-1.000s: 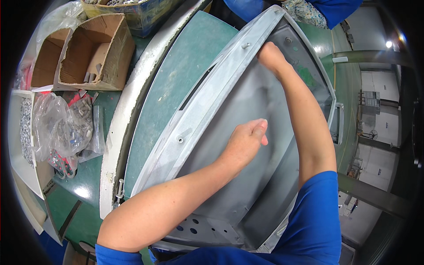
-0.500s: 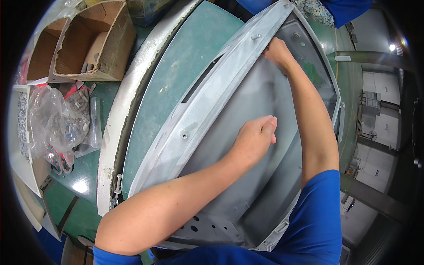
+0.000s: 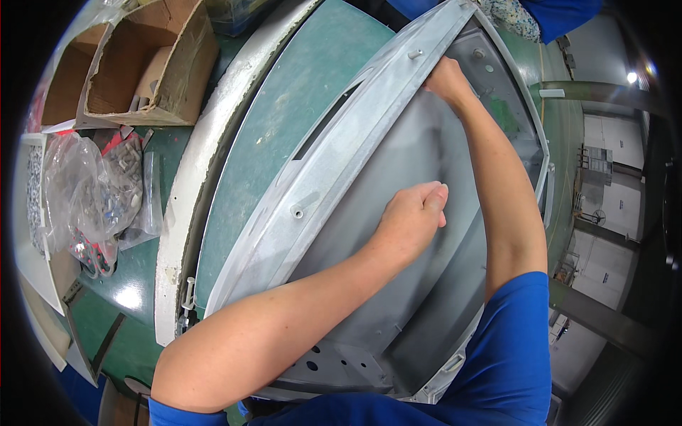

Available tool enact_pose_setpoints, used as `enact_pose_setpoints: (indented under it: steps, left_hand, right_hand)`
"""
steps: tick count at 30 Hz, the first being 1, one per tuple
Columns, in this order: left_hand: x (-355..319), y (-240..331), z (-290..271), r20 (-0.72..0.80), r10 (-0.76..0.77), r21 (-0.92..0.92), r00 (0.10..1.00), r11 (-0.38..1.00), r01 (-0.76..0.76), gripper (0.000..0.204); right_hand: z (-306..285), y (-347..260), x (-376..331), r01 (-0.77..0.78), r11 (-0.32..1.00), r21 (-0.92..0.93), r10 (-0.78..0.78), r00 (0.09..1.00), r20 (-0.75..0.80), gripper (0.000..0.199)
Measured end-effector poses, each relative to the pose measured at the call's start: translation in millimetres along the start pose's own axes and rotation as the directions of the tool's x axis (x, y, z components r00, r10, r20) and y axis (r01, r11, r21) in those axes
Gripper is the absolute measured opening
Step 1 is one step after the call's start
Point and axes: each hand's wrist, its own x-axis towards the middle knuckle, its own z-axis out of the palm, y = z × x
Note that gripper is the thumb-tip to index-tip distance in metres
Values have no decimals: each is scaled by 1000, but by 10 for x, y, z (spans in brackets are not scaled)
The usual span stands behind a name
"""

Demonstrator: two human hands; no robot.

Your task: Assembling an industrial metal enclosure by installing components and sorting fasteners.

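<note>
A large grey metal housing (image 3: 334, 177) lies tilted on a green work surface (image 3: 284, 121), with its hollow side toward me. My left hand (image 3: 412, 220) rests inside the hollow against the smooth grey wall, fingers curled closed; nothing shows between them. My right hand (image 3: 444, 78) reaches to the far upper end, its fingers tucked under the housing's flange. A small stud (image 3: 297, 211) sticks out of the flange near my left hand, and another stud (image 3: 414, 53) stands beside my right hand.
A white curved rim (image 3: 206, 156) runs along the green surface. Open cardboard boxes (image 3: 153, 64) stand at the upper left. Clear plastic bags of small hardware (image 3: 92, 192) lie at the left. A person in blue (image 3: 561, 11) stands beyond the housing's far end.
My left hand has slid slightly to the right inside the housing and its fingers have curled in. My right hand has stayed at the far flange.
</note>
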Motion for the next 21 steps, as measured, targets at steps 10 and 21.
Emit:
enact_pose_setpoints:
  steps: [10,21]
  left_hand:
    - [9,-18,10,-20,21,-12,1000,1000,-21,34]
    - [10,7,-8,-24,-4,3,1000,1000,4,34]
  right_hand:
    - [15,22,23,27,998,-48,-27,1000,1,15]
    - [83,93,106,24,999,-27,-24,1000,-9,18]
